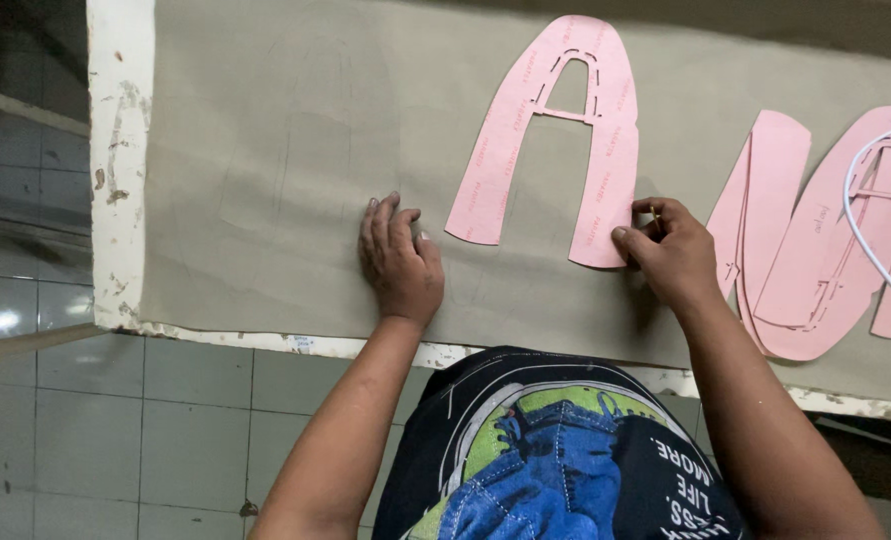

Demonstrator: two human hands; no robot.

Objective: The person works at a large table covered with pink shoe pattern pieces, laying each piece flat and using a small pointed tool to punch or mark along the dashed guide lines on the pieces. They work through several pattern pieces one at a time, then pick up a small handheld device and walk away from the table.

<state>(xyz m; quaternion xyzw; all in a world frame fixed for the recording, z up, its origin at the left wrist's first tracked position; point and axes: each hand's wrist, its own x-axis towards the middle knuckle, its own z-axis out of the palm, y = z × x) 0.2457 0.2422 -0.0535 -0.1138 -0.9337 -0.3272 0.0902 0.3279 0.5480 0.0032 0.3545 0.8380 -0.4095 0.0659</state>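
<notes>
A pink card pattern point(550, 130) shaped like an arch with two long legs lies on grey-beige sheet material point(295, 150) spread over the table. My right hand point(670, 250) grips the lower end of the pattern's right leg between thumb and fingers, and something small and thin shows between those fingers. My left hand point(398, 260) rests palm down on the sheet, just left of the pattern's left leg, fingers together and holding nothing. Faint traced outlines show on the sheet to the left.
More pink patterns point(815, 250) lie stacked at the right, with a white cable point(865, 240) curving over them. The table's chipped white edge point(120, 150) runs along the left and front. Grey floor tiles point(145, 430) lie below.
</notes>
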